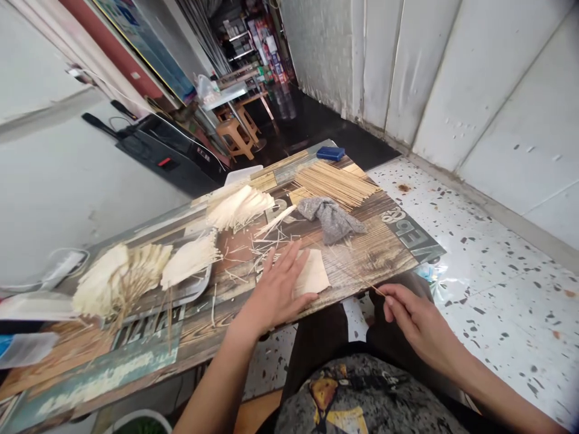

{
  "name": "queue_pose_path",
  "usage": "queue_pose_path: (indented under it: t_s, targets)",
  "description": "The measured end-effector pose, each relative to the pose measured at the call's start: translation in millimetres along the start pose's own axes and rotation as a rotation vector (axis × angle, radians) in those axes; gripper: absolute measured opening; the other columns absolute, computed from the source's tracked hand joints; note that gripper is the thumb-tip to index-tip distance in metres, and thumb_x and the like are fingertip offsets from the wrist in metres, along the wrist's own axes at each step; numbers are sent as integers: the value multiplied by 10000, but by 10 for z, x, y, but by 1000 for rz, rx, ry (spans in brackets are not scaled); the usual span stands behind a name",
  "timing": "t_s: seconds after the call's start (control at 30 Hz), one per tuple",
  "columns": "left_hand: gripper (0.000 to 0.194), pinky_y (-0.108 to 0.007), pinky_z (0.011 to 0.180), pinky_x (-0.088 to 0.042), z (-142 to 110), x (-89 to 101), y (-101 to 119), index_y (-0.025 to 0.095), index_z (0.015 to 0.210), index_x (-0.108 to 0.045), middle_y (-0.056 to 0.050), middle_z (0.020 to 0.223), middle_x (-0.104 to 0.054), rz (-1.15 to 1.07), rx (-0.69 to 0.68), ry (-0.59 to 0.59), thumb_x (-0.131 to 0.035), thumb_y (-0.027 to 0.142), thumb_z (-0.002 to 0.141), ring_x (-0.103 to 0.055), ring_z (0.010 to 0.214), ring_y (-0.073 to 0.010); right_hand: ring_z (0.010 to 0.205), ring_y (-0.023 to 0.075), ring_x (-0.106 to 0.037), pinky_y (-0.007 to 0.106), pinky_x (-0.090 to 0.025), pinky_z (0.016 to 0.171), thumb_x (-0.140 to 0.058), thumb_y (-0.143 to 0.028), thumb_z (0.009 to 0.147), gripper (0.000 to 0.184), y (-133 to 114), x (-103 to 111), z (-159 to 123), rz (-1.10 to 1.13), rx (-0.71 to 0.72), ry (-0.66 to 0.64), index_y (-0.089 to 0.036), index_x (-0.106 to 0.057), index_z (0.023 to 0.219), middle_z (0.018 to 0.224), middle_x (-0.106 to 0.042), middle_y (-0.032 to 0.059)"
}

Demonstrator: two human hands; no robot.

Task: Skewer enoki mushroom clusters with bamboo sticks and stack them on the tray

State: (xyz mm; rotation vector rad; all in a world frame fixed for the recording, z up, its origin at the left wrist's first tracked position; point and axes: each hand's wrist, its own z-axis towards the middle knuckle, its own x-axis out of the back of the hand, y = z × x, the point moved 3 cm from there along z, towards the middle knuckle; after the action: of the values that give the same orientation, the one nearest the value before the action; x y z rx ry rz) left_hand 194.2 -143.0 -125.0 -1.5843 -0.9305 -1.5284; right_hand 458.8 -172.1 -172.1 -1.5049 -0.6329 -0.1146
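My left hand (283, 283) lies flat with fingers spread on a pale flat piece (316, 274) that looks like a slab of enoki mushroom, near the table's front edge. Between the thumb and fingers of my right hand (407, 310) is a thin bamboo skewer (376, 290), pointing left toward that slab; whether its tip touches cannot be made out. Loose enoki strands (237, 275) are scattered left of my left hand. Beyond the hands lie a small enoki bunch (277, 222), a crumpled grey cloth (332, 220) and a pile of bamboo skewers (337, 185).
Flat enoki pieces are stacked at the back (242, 208). Others lie over a tray (199, 291), and a skewered fan pile (120, 280) is at the left. A blue box (330, 153) sits at the far corner of the wooden-patterned table (375, 256). A wall (434, 78) stands right.
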Motion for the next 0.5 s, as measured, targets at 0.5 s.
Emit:
queue_pose_path:
  t_s: [0.5]
  targets:
    - [355, -543, 1128, -216, -124, 53, 352, 183, 1232, -588, -118, 1279, -621, -407, 242, 403, -484, 355, 940, -520, 1251, -256, 517, 83, -396, 235, -334, 501, -321, -467, 991, 297, 136, -278, -328, 383, -222, -249, -202, -455, 1001, 703, -549, -34]
